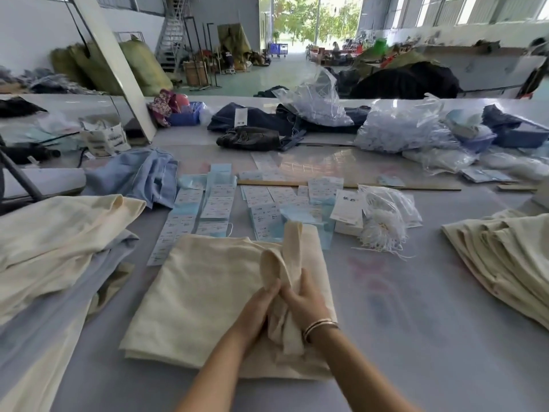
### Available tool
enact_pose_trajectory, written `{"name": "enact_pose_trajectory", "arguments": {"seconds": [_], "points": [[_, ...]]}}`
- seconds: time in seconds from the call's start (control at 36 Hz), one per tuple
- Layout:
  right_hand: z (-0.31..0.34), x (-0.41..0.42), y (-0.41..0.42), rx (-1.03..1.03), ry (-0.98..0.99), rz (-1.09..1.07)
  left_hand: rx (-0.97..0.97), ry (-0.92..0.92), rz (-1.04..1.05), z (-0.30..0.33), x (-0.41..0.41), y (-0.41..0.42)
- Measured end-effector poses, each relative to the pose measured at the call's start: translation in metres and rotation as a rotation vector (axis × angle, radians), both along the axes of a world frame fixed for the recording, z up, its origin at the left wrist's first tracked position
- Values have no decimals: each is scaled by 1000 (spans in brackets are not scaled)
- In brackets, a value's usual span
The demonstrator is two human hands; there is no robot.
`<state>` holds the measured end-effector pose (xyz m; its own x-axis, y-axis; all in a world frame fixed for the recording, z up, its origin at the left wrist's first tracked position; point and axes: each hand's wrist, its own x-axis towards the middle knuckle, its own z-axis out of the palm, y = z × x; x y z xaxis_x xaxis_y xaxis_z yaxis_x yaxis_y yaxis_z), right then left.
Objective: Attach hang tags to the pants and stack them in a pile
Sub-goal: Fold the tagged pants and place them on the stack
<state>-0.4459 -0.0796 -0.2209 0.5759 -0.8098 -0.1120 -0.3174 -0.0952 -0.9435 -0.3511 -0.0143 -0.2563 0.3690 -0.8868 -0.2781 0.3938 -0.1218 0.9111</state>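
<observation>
Two hands (285,304) on one cream pants (196,298)

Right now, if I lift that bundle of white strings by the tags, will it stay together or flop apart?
Probably floppy: the white strings already splay in loose loops over the table. They look light, so a push would likely drag them, not slide them cleanly. Loose ends may snag on the paper tags nearby.

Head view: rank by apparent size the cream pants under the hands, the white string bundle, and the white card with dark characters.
1. cream pants, largest, though nearest the camera
2. white string bundle
3. white card, smallest
</observation>
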Motion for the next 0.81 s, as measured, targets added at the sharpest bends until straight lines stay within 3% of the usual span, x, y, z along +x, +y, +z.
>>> {"name": "enact_pose_trajectory", "arguments": {"seconds": [0.11,0.25,0.42,0.47,0.64,0.69,0.81], "points": [[-12,-5,-5,188,-247,-98,70,-121,89,-7,6,2],[-12,-18,-19,420,-436,-118,72,-43,198,-5,5,5],[-18,-24,-23,555,-596,-55,92,57,241,-2,5,4],[-19,-23,-22,545,-597,-46,81,53,224,1,6,4],[-19,-20,-21,460,-503,-49,175,-270,142,6,-6,-7],[-19,-21,-19,405,-486,-56,173,-191,178,5,-5,-8],[-8,-29,-17,99,-437,-119,149,27,134,4,0,-4]]}}
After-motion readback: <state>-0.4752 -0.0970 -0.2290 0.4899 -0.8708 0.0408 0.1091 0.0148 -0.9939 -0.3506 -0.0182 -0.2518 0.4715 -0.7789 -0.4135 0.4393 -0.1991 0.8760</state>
